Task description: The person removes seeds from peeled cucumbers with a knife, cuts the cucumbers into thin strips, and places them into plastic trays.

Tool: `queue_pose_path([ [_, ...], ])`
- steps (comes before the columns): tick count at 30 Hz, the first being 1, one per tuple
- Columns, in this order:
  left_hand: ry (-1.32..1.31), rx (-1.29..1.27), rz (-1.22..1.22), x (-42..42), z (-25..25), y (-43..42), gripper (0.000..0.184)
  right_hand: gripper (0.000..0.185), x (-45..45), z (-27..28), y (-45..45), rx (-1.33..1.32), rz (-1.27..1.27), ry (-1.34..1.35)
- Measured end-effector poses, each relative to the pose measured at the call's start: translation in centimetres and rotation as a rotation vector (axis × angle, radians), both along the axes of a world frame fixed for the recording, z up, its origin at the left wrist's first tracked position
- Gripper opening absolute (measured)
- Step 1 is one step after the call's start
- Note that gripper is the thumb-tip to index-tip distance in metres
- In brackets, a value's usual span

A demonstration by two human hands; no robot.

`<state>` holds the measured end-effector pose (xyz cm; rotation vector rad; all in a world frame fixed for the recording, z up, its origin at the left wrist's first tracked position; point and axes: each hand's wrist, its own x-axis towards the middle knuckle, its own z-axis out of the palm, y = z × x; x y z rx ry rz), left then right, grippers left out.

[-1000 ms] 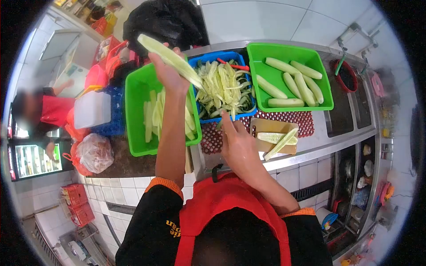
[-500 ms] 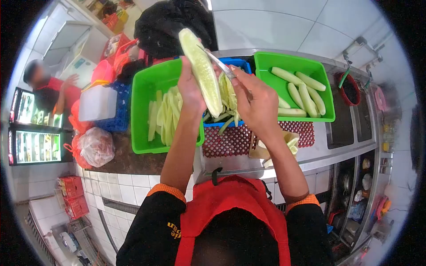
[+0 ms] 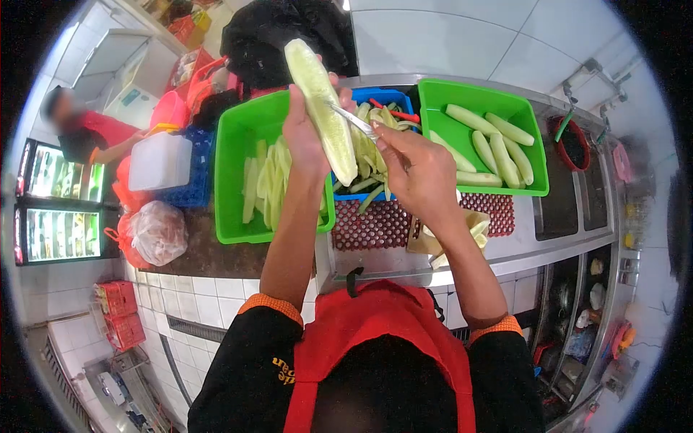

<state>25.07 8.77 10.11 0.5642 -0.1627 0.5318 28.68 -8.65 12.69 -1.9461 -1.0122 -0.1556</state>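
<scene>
My left hand (image 3: 303, 141) is closed around a peeled, halved cucumber (image 3: 328, 119), its pale cut face turned up. In my right hand (image 3: 419, 166) is a slim metal utensil that looks like a spoon (image 3: 359, 124), its tip touching the middle of the cut face. Below and behind the hands sits a blue tray (image 3: 404, 99) of peelings and pulp, with a red-handled tool (image 3: 395, 110) on top. To the left, a green tray (image 3: 234, 224) holds several long pale cucumber pieces (image 3: 268, 184). Several peeled cucumbers (image 3: 503, 159) lie in the right green tray (image 3: 530, 186).
A red perforated mat (image 3: 372, 227) and a beige container (image 3: 422, 242) are near my right forearm. Sinks (image 3: 554, 209) lie to the right. At left are a white tub (image 3: 171, 160), a plastic bag (image 3: 160, 234) and another person (image 3: 97, 133) by a lit fridge.
The utensil tip has moved from the upper edge of the cucumber down to the middle of its cut face. The person at left has lowered an arm.
</scene>
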Motion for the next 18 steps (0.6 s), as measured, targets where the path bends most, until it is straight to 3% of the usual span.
queue_pose_path([
  [9,0.033,0.021,0.129,0.3,0.5,0.6,0.047,0.022,-1.8,-1.5,-0.7,-0.012,0.008,-0.004],
  [18,0.015,-0.051,0.262,0.9,-1.0,1.3,0.043,0.023,-3.6,-3.2,-1.0,0.067,0.022,0.202],
])
